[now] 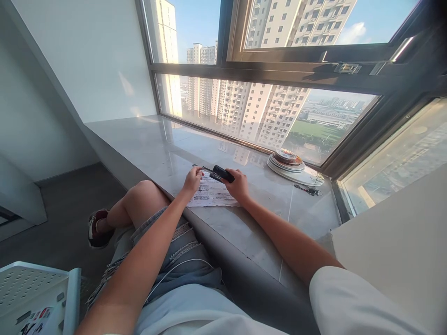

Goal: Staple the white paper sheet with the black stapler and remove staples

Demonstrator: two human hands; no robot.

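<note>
A black stapler is held over a printed sheet of paper, its two dark halves spread apart. My right hand is closed round the right end of its body. On the other side, my left hand pinches the thin metal part that reaches out from the stapler. A small dark tip pokes out past the left fingertips; what it is I cannot make out. The paper lies flat on the grey stone sill under both hands, partly covered by them.
On the right of the window sill stands a stack of round plates or lids, with keys lying in front. Window glass and frame border the sill's far side. A white perforated cart stands at lower left, and a white cable crosses my lap.
</note>
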